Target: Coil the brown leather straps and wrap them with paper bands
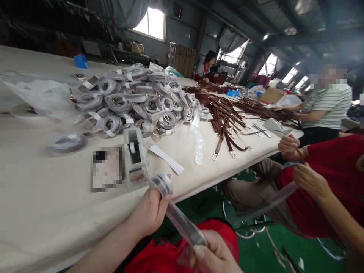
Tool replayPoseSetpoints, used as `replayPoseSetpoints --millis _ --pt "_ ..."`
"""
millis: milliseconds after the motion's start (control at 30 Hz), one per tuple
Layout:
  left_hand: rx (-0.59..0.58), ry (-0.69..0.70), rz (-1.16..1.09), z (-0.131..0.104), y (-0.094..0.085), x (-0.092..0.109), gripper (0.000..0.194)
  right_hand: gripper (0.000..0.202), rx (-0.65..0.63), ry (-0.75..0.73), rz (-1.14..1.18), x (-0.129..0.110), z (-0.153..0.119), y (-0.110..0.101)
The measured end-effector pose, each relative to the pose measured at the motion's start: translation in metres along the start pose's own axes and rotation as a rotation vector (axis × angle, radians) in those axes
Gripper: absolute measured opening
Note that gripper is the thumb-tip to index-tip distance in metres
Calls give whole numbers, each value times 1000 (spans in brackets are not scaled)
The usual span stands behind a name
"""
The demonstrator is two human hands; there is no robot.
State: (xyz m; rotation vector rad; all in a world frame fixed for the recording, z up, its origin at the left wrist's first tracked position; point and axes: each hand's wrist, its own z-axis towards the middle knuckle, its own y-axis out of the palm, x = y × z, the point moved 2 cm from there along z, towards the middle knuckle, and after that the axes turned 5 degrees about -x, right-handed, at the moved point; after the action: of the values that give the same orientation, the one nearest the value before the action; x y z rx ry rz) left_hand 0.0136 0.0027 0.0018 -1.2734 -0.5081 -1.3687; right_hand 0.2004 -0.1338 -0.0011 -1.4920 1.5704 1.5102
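Note:
My left hand (pixel 150 210) is closed round a partly coiled strap (pixel 184 223) in a clear plastic sleeve, near the table's front edge. The coil stands up at the fingertips, and a straight length runs down to the right. At that lower end, my right hand (pixel 214 252) pinches the sleeved strap between thumb and fingers. Just beyond the coil are a tape dispenser (pixel 135 155) and white paper strips (pixel 166 159). Behind these, a large pile of wrapped coiled straps (pixel 131 98) with gold clasps covers the table (pixel 85 227).
Loose brown straps (pixel 224 113) and clear plastic sleeves (pixel 196 140) lie to the right. A single wrapped coil (pixel 68 143) and a blurred-out flat item (pixel 106 168) are on the left. Close at right, a person in red (pixel 327 182) holds another sleeved strap; others stand farther back.

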Motion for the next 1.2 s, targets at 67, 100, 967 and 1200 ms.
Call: replayPoseSetpoints --millis 67,100,967,1200 --pt "-109 25 123 -14 8 -17 43 49 7 -15 -33 -12 -1 -6" --pt "-156 44 164 -19 11 -23 48 48 27 -8 -16 -15 -1 -7" --pt "-645 -815 -1224 -52 36 23 61 43 -21 -194 -674 -15 20 11" --pt "-502 -885 -1533 -53 44 16 61 51 -40 -134 -46 12 39 37"
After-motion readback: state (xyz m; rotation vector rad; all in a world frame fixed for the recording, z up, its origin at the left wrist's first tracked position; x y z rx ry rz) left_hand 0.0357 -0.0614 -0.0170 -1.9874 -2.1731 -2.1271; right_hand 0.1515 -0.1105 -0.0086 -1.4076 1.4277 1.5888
